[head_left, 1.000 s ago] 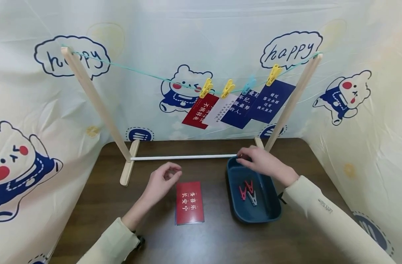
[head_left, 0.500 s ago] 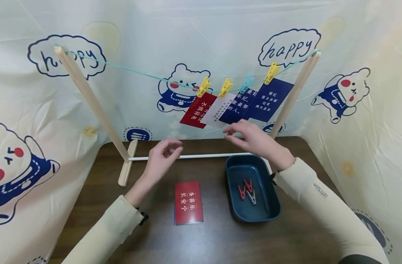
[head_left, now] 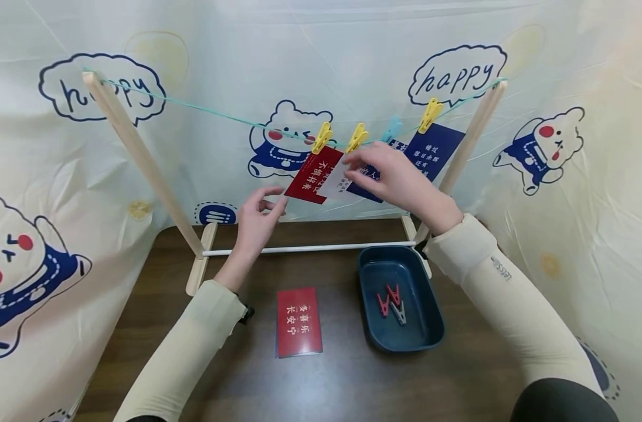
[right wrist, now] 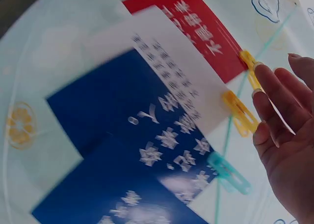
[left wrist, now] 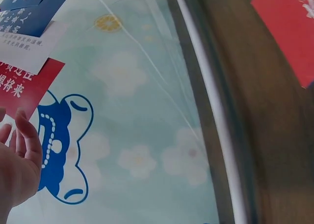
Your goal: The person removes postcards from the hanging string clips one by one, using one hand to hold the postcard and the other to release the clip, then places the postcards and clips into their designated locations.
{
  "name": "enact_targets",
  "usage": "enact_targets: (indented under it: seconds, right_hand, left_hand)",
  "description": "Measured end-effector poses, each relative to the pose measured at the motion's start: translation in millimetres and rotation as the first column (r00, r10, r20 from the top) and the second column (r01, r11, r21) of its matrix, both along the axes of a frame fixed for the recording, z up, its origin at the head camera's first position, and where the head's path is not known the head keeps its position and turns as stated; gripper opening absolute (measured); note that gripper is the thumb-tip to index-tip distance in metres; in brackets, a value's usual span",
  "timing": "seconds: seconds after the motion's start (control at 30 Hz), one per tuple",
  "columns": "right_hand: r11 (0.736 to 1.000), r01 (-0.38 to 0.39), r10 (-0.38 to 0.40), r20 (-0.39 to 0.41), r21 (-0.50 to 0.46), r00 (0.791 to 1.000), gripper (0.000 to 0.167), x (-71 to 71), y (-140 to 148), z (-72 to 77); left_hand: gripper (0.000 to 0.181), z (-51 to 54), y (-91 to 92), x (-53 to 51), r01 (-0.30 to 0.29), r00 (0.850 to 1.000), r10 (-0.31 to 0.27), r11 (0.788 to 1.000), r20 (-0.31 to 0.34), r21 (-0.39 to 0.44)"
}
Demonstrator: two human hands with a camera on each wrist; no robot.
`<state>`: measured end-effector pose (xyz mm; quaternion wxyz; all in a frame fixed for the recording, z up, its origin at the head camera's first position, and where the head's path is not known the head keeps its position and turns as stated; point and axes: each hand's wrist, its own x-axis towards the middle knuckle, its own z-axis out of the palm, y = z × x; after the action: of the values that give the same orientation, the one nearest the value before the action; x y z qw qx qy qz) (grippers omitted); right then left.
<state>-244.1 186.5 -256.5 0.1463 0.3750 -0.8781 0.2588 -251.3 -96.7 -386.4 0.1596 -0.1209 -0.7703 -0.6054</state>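
Observation:
In the head view, a red card [head_left: 314, 174], a white card [head_left: 338, 181] and two dark blue cards hang overlapping from a green string [head_left: 210, 110]. Yellow clothespins [head_left: 322, 138] and one light blue clothespin [head_left: 391, 130] pinch them to it. My right hand [head_left: 386, 173] is raised in front of the white card and a blue card. The right wrist view has its fingers loosely bent beside the yellow clothespins [right wrist: 240, 113], with nothing seen in them. My left hand [head_left: 257, 223], fingers relaxed, is just below the red card's lower left corner; whether it touches is unclear.
Wooden posts [head_left: 143, 158] hold the string, joined low down by a white rod [head_left: 310, 248]. A blue bin [head_left: 370, 328] with red and grey clothespins [head_left: 394, 294] stands at right. Another red card [head_left: 299, 322] lies on the table [head_left: 352, 387]. A printed cloth hangs behind.
My right hand has risen from the bin's far edge to the hanging cards. My left hand has moved up and forward from near the table card to the hanging red card.

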Motion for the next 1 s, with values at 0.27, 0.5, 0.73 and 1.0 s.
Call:
enact_targets:
  seconds: [0.27, 0.5, 0.73, 1.0]
  right_hand:
    - [0.99, 0.126, -0.107, -0.244, 0.064, 0.964, 0.033, -26.1, -19, 32.2]
    - [0.957, 0.197, -0.182, -0.085, 0.214, 0.98, 0.049, -38.2, -33, 46.9]
    - [0.933, 0.208, -0.22, 0.009, 0.294, 0.975, 0.057, -43.3, -39, 51.7]
    - [0.931, 0.209, -0.24, 0.071, 0.301, 0.968, 0.055, -48.7, -38, 47.8]
  left_hand:
    - [0.04, 17.9, 7.4, -0.5, 0.001, 1.0, -0.001, 1.0, 0.021, -0.027]
    - [0.035, -1.0, 10.5, -22.2, 0.037, 0.999, -0.037, 0.999, 0.018, 0.006]
    - [0.031, -4.1, 13.7, -26.9, 0.065, 0.998, -0.065, 0.997, -0.009, 0.036]
    - [0.025, -2.4, 17.0, -24.8, 0.071, 0.997, -0.071, 0.997, -0.015, 0.018]
